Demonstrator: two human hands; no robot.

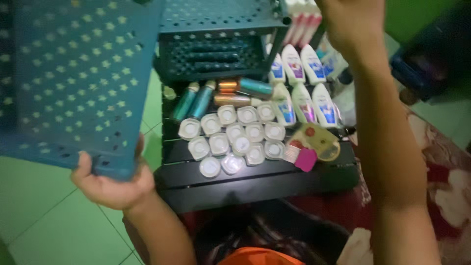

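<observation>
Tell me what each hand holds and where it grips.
The left hand grips the blue perforated plastic shelf panel by its lower corner edge. The right hand is raised; its hold cannot be told.

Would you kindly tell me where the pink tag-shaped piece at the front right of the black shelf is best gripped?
Probably grip the pink piece by its two long edges, coming from the front right. Its lower end seems to overhang the black shelf edge, leaving that end open, while the round yellow item crowds its upper right side.
</observation>
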